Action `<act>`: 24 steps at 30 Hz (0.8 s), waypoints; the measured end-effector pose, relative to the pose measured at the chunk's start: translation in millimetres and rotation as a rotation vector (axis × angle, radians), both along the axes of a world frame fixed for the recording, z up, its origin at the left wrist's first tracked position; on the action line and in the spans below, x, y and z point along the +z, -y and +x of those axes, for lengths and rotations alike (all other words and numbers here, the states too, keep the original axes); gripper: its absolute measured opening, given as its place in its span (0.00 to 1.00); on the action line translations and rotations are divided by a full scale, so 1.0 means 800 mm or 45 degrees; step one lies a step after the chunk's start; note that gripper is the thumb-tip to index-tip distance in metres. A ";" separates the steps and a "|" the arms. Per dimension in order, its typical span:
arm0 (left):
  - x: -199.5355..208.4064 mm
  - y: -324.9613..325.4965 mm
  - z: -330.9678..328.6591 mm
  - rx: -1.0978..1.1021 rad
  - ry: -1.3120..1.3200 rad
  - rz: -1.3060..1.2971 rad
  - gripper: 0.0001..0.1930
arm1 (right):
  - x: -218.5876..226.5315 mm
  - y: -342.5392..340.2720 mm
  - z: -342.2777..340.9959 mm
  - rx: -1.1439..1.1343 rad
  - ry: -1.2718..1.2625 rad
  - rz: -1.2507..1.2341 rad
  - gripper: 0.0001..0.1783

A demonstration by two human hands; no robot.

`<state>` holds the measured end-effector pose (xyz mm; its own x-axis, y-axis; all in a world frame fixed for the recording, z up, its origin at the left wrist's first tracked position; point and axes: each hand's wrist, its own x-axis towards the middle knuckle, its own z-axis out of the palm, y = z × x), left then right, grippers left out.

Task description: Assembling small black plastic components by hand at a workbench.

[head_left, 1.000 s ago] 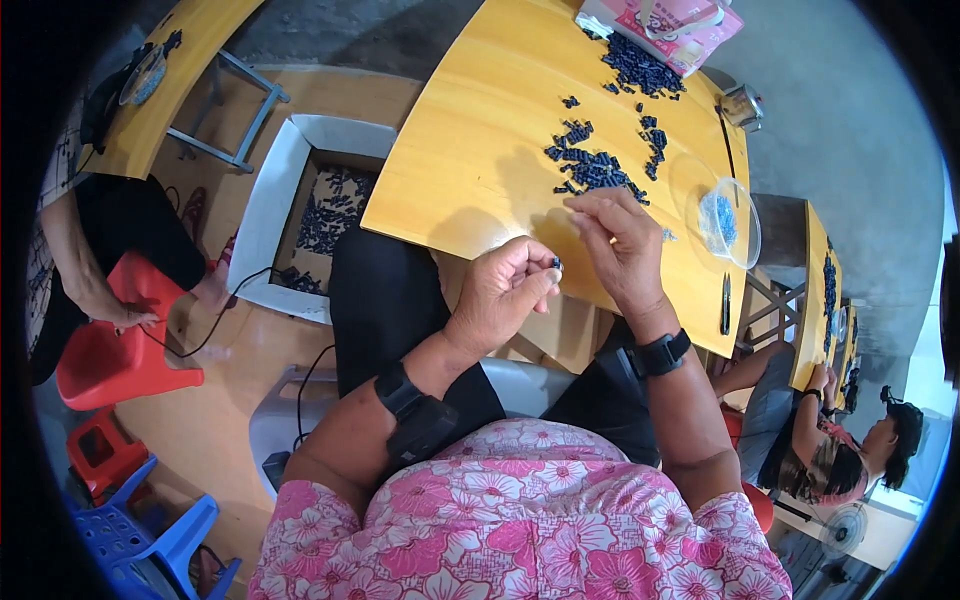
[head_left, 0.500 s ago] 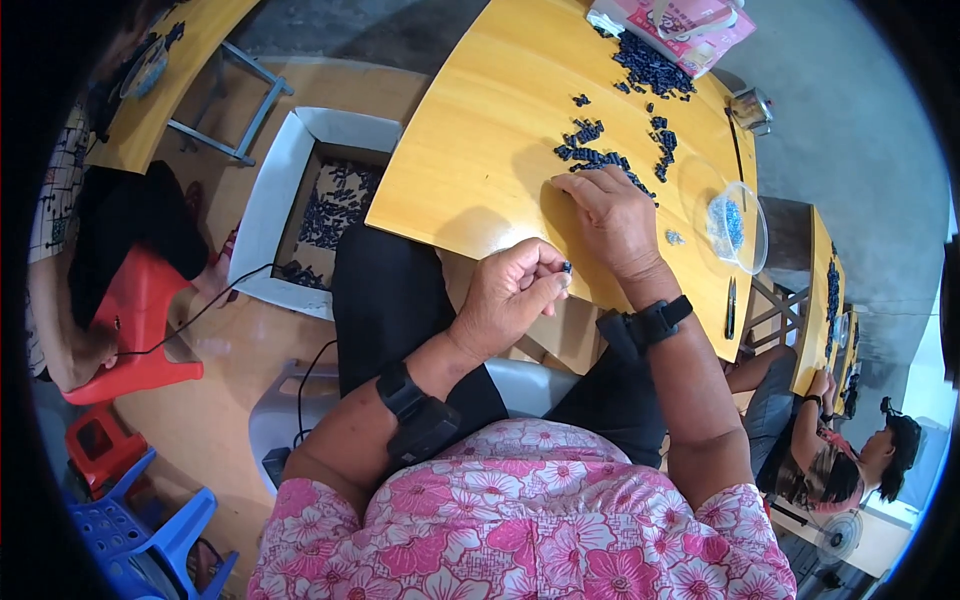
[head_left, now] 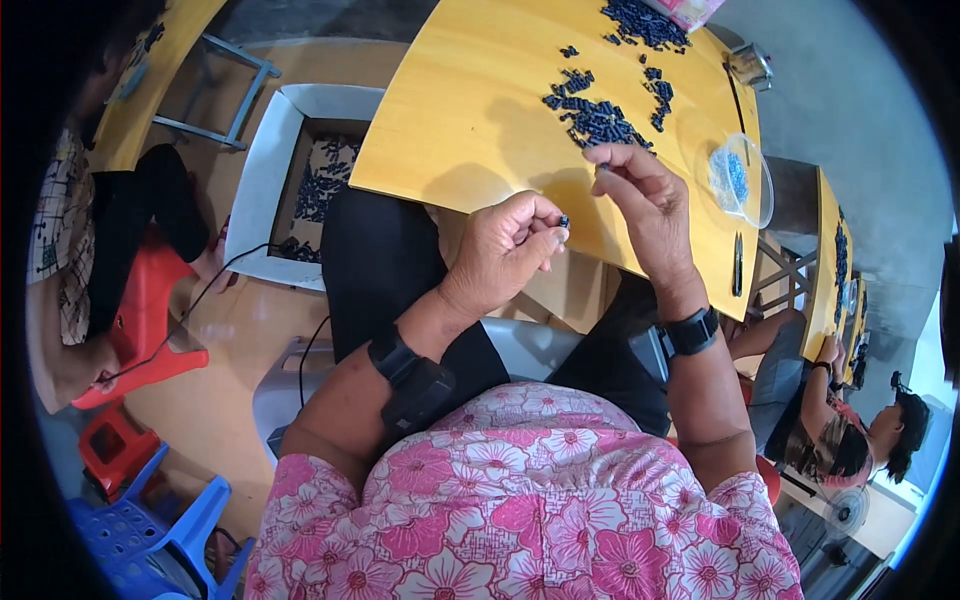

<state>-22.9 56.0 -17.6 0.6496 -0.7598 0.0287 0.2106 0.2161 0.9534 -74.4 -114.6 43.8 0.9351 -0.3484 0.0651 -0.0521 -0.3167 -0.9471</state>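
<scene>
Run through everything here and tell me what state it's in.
Left hand: pinching a small dark part
Right hand: raised, partly curled, grip unclear
Dark heap: loose, spread out
Clear tub: uncovered, holding blue bits
White box: open, dark pieces inside
Slim black tool: lying on the table

A loose short-sleeved shirt carries large pink and white flowers, outlined in darker pink. The trousers are plain black. Black straps circle both wrists, the left strap beside a chunky black box, the right strap broad.
</scene>
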 end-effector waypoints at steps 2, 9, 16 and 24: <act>0.000 0.001 -0.002 -0.014 0.017 0.024 0.03 | 0.000 -0.005 -0.015 -0.025 -0.108 0.261 0.10; -0.004 0.001 -0.009 -0.033 0.167 0.085 0.03 | -0.011 -0.020 -0.046 -0.049 -0.161 0.522 0.10; -0.008 0.001 -0.010 -0.019 0.287 0.096 0.03 | -0.017 -0.021 -0.053 0.023 -0.175 0.473 0.09; -0.004 0.001 -0.010 0.019 0.354 0.125 0.03 | -0.017 -0.023 -0.052 0.015 -0.185 0.461 0.09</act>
<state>-30.7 55.1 -21.2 0.6380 -0.7582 0.1341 -0.0641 0.1212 0.9906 -116.1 -96.4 30.5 0.9296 -0.3134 -0.1937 -0.1925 0.0353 -0.9807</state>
